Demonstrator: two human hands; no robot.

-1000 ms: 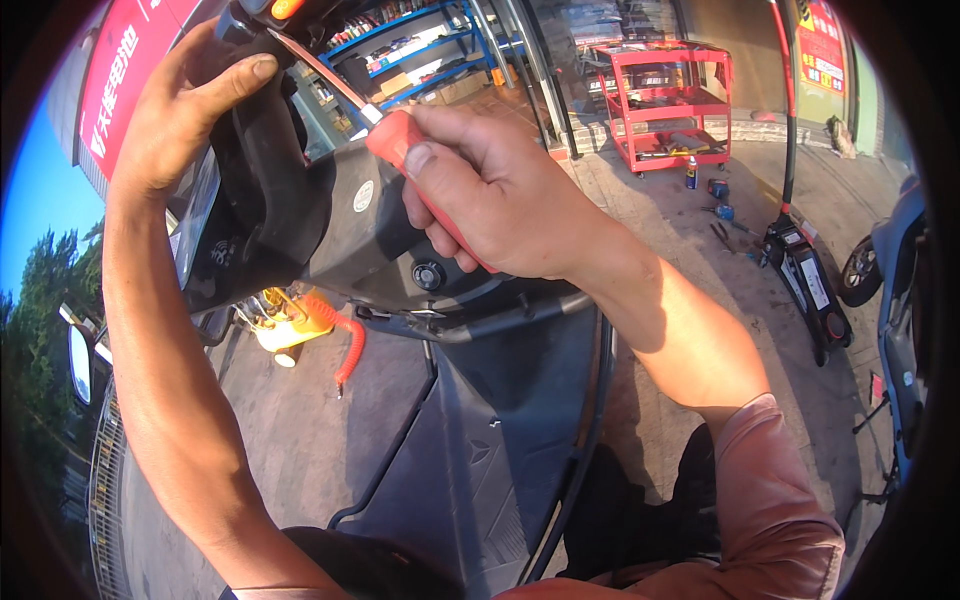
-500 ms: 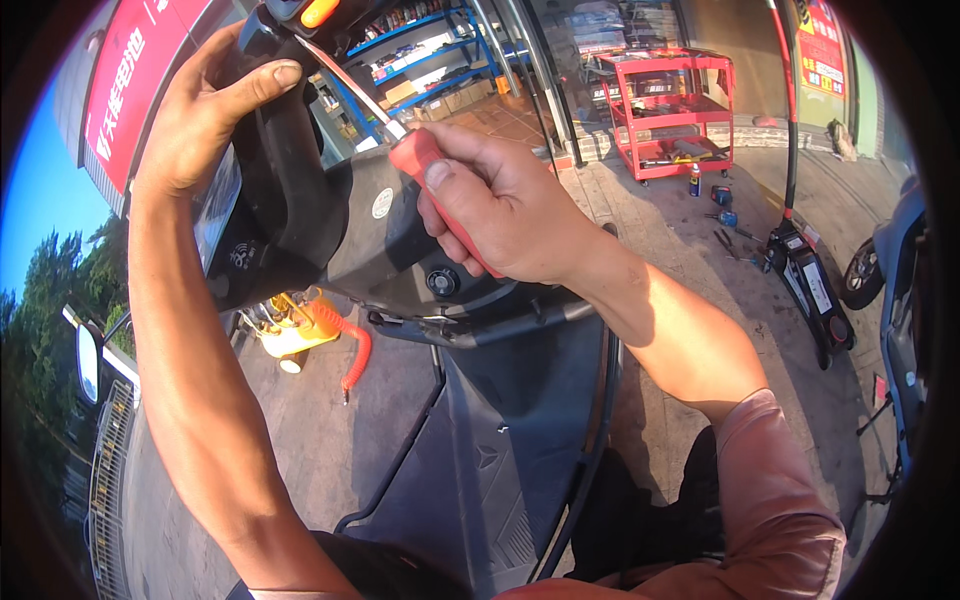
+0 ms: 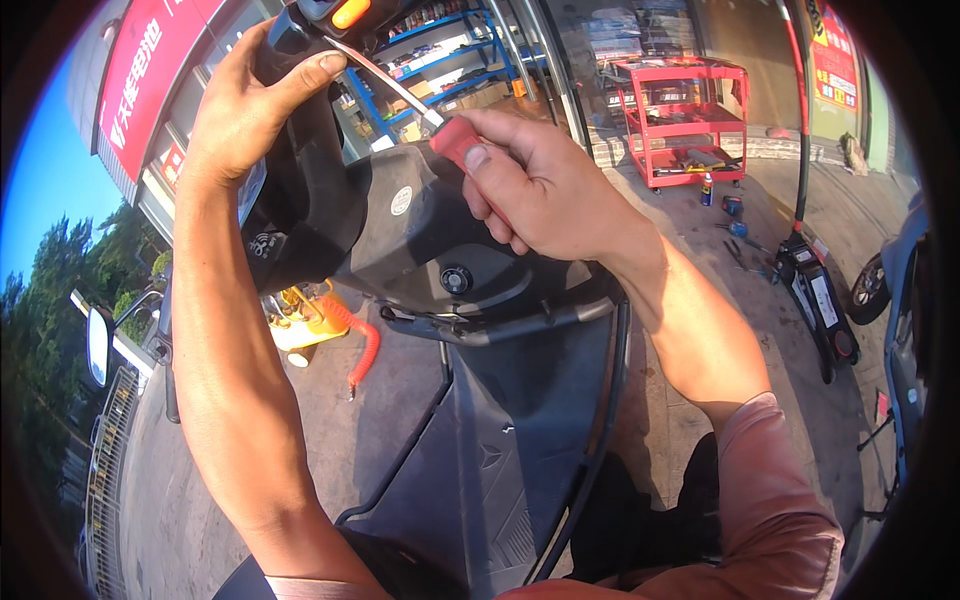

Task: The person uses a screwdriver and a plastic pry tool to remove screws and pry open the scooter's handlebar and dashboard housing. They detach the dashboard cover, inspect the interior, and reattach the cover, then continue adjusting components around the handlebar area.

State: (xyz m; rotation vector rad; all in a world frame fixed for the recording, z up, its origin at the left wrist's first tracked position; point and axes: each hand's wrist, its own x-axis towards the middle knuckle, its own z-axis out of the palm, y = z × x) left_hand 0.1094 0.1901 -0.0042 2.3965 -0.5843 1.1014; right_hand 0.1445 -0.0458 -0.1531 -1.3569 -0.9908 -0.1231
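Note:
My right hand [image 3: 545, 185] is closed round the red handle of a screwdriver [image 3: 400, 92], thumb along the handle. Its metal shaft slants up and left, and the tip meets the underside of the black handlebar housing [image 3: 290, 45] of a scooter, just below an orange part [image 3: 350, 13]. Around the left side of that housing my left hand [image 3: 235, 115] is wrapped, its thumb reaching toward the screwdriver tip. The far fingers are partly hidden behind the housing. Below both hands lie the scooter's black front panel [image 3: 400, 235] with a round lock [image 3: 456, 279] and the flat footboard [image 3: 480, 450].
A yellow machine [image 3: 305, 320] with a coiled red hose [image 3: 368, 350] stands left of the scooter. To the right are a red tool cart [image 3: 685, 125], a floor jack [image 3: 815, 300], tools [image 3: 735, 228] on the ground and another vehicle [image 3: 905, 330]. Blue shelves [image 3: 440, 60] fill the shop behind.
The whole view has shifted a little. Both hands, the screwdriver and the handlebar housing now sit slightly farther right. Both grips look the same, and the tip is still at the housing.

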